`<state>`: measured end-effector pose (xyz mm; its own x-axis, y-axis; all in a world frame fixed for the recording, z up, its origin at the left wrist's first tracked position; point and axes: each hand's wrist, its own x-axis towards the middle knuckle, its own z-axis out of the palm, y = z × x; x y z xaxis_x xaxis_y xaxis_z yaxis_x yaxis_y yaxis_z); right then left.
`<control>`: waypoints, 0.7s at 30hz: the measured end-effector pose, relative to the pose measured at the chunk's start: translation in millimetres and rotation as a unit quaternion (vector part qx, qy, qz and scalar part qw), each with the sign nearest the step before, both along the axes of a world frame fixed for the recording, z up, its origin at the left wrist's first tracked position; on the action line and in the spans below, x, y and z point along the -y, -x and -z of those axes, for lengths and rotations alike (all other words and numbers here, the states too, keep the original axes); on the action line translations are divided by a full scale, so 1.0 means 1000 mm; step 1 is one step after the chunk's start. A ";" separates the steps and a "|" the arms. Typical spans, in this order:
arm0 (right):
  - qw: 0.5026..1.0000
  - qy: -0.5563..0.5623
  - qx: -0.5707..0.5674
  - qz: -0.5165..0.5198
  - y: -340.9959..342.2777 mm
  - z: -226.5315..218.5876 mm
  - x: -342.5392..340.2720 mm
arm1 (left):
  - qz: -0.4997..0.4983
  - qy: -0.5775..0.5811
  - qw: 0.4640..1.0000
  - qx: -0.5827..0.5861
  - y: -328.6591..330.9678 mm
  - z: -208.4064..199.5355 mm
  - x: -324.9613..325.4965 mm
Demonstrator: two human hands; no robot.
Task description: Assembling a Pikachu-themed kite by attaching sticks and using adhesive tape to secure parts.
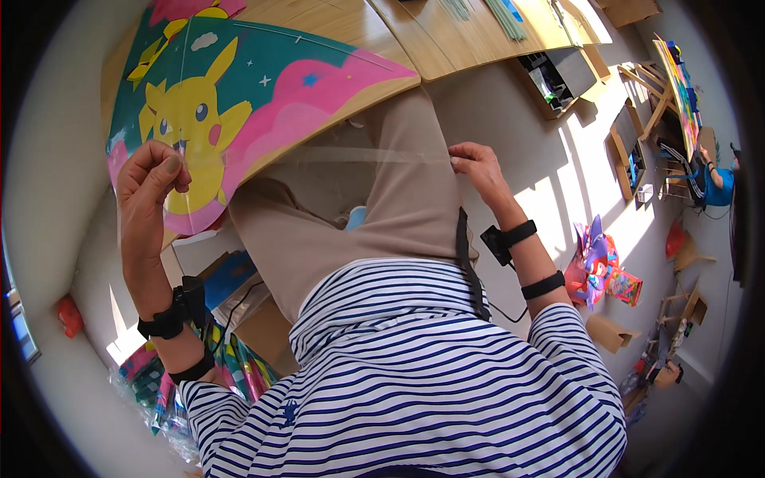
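Observation:
My left hand [155, 171] is raised over the left part of a triangular kite [279, 88], thumb and fingers pinched together. The kite is green and pink with a yellow cartoon animal, and lies on the wooden table. My right hand [482, 171] is out to the right, beside my right thigh, its thumb and fingertips closed on the end of a clear plastic film [382, 155]. The see-through film stretches across above my lap toward the left hand. Glare and transparency hide its outline near the left fingers, so what they pinch is hard to make out.
Thin green sticks [504, 17] lie on the table's far side. An open dark box [558, 80] sits beyond the right edge. Colourful packages [598, 267] are on the floor at right; plastic-wrapped kites [159, 390] are at lower left. A person in blue [719, 187] sits far right.

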<state>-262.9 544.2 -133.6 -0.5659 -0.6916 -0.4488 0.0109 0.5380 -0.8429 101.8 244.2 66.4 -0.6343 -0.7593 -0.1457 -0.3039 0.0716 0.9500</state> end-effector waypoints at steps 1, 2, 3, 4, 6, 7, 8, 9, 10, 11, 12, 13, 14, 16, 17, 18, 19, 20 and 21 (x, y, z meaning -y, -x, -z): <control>1.000 0.009 -0.001 0.011 0.001 0.004 0.000 | 0.006 0.006 1.000 -0.007 0.002 -0.004 -0.002; 1.000 0.018 -0.002 0.022 0.002 0.006 0.000 | 0.008 0.013 1.000 -0.007 0.005 -0.008 -0.003; 0.999 0.031 0.003 0.020 0.002 0.007 0.000 | 0.009 0.021 1.000 -0.007 0.006 -0.011 -0.006; 0.999 0.043 0.008 0.018 0.002 0.006 0.001 | 0.010 0.028 1.000 -0.007 0.008 -0.014 -0.008; 0.998 0.062 0.013 0.020 0.001 0.007 0.000 | 0.015 0.033 0.999 -0.013 0.015 -0.024 -0.013; 0.997 0.068 0.014 0.025 0.000 0.008 0.000 | 0.017 0.035 0.999 -0.016 0.019 -0.028 -0.016; 0.997 0.075 0.014 0.030 0.000 0.009 0.000 | 0.020 0.042 0.999 -0.016 0.021 -0.032 -0.017; 0.997 0.077 0.014 0.026 0.000 0.010 0.000 | 0.022 0.048 0.999 -0.014 0.022 -0.036 -0.019; 0.997 0.079 0.014 0.022 0.000 0.010 0.001 | 0.024 0.054 0.998 -0.012 0.023 -0.040 -0.021; 0.996 0.081 0.014 0.018 0.000 0.011 0.002 | 0.028 0.060 0.998 -0.011 0.025 -0.044 -0.023; 0.996 0.086 0.007 0.023 0.000 0.012 0.001 | 0.035 0.065 0.997 -0.011 0.028 -0.047 -0.025; 0.995 0.092 0.001 0.029 0.000 0.015 0.001 | 0.042 0.070 0.997 -0.011 0.030 -0.050 -0.027; 0.995 0.098 -0.006 0.034 -0.001 0.017 0.001 | 0.046 0.074 0.996 -0.012 0.032 -0.053 -0.028; 0.996 0.094 -0.002 0.011 0.000 0.011 0.002 | 0.051 0.085 0.995 -0.013 0.035 -0.058 -0.031; 0.996 0.091 0.000 0.000 0.001 0.009 0.002 | 0.056 0.094 0.994 -0.012 0.037 -0.061 -0.032; 0.995 0.095 0.003 -0.004 0.002 0.010 0.002 | 0.061 0.102 0.993 -0.011 0.039 -0.062 -0.033; 0.995 0.098 0.006 -0.007 0.004 0.012 0.001 | 0.067 0.110 0.992 -0.011 0.042 -0.064 -0.033; 0.995 0.101 0.008 -0.010 0.005 0.013 0.000 | 0.075 0.116 0.990 -0.007 0.045 -0.067 -0.034; 0.994 0.104 0.012 -0.018 0.005 0.013 0.002 | 0.076 0.124 0.989 0.000 0.046 -0.072 -0.036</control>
